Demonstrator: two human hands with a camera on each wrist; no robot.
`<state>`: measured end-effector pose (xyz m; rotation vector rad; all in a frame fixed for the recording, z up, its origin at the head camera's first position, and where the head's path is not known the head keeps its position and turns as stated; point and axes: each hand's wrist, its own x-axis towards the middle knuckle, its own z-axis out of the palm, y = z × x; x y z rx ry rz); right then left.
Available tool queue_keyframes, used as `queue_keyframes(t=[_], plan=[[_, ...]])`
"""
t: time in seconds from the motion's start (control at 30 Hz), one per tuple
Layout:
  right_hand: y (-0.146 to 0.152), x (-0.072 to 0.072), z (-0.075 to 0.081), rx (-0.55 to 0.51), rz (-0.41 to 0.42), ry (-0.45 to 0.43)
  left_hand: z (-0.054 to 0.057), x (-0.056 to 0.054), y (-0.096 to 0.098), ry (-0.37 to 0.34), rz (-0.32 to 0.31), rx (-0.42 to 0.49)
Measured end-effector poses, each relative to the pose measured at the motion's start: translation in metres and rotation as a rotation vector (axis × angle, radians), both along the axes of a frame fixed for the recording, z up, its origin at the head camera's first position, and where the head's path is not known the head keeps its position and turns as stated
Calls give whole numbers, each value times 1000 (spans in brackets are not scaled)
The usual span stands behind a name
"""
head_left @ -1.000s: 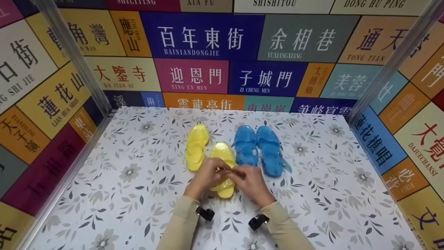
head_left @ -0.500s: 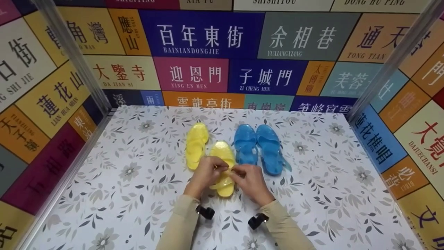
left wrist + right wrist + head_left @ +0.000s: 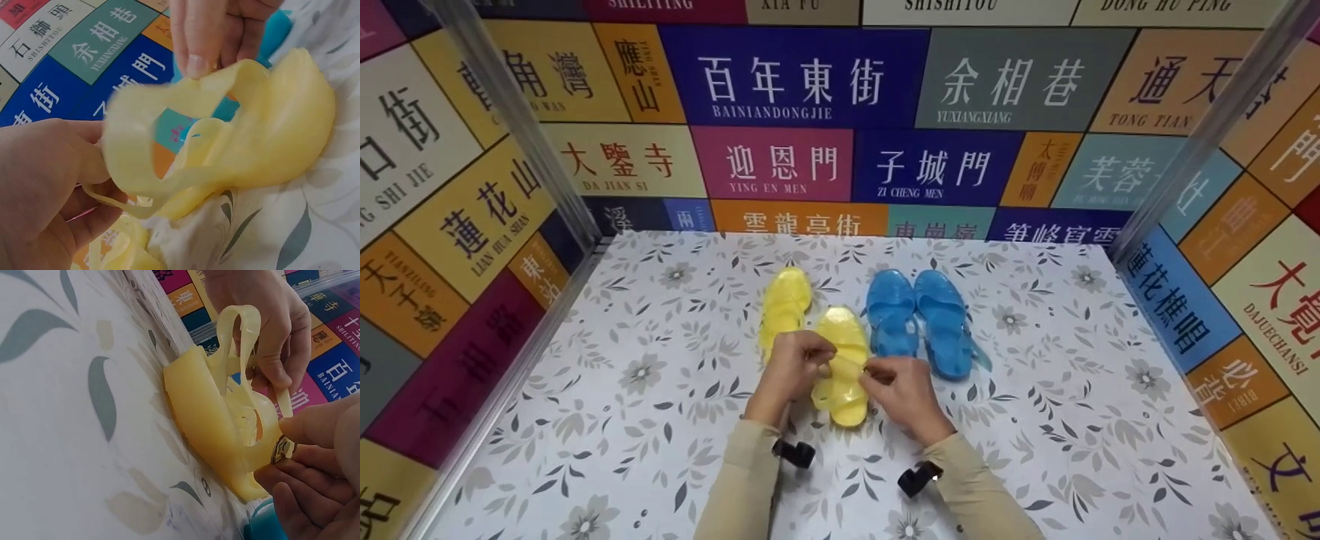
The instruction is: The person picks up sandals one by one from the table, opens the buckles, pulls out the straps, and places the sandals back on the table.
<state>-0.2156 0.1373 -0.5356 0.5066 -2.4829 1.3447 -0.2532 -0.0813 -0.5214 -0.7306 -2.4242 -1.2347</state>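
A yellow jelly sandal (image 3: pixel 840 324) lies between my hands, toe pointing away from me. My left hand (image 3: pixel 791 367) pinches the free end of its ankle strap (image 3: pixel 132 135), which arches up over the heel. On the sandal's other side, my right hand (image 3: pixel 905 386) holds the small metal buckle (image 3: pixel 283 449) between thumb and fingers. In the right wrist view the strap runs from this buckle toward the left hand's fingertips. The matching yellow sandal (image 3: pixel 787 289) lies farther left, its heel partly hidden behind the left hand.
A pair of blue jelly sandals (image 3: pixel 890 294) lies side by side just right of the yellow one. White floral cloth (image 3: pixel 645 442) covers the surface. Panels with printed place names (image 3: pixel 802 79) wall in the back and both sides. Each wrist wears a black camera (image 3: pixel 919 478).
My left hand has drawn away from the right, leftward and slightly back, pulling the strap end with it. The right hand stays nearly in place at the buckle.
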Motion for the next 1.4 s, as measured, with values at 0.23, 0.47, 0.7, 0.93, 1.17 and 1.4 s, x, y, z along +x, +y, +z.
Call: queue_keyframes(t=[0.23, 0.47, 0.7, 0.93, 1.17, 1.4], plan=[[1, -1, 0, 19, 14, 24, 3, 0, 4, -113, -131, -64], [-1, -1, -2, 77, 49, 125, -1, 5, 14, -19, -167, -125], [-3, -1, -3, 93, 73, 172, -5, 7, 19, 42, -219, -181], [-1, -1, 0, 89, 77, 125, -4, 6, 20, -91, -182, -145], [-2, 0, -1, 117, 74, 146, -8, 6, 21, -47, -149, -167], [-2, 0, 1, 107, 73, 125, -9, 7, 20, -74, -133, -161]])
